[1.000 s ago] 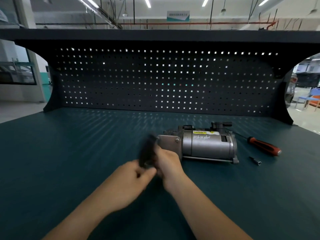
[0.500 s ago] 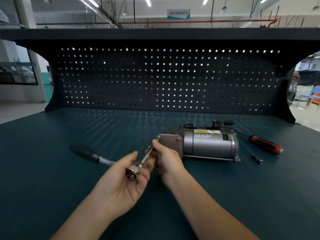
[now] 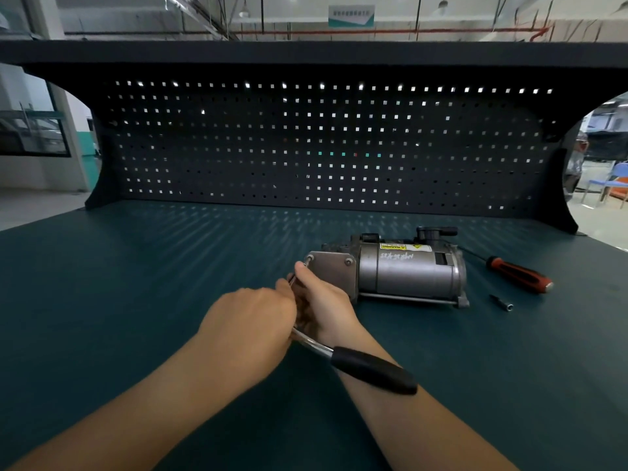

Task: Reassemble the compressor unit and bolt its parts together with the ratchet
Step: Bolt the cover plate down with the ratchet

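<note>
Grey compressor (image 3: 401, 273) lies on its side — black-handled ratchet (image 3: 372, 370) at its end plate.

I'm reading one clear word: "WARNING", black on a yellow label (image 3: 404, 247) stuck along the top of the compressor unit (image 3: 404, 273). Just below that label on the unit's grey barrel I've got a white handwritten scrawl (image 3: 396, 256), which I can't make out. Far above and behind the unit hangs a sign (image 3: 351, 15), its lettering too small for me.

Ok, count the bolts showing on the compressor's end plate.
2: one bolt at the plate's upper left corner, one at its upper right. The right hand covers the lower part, so more may be hidden.
</note>
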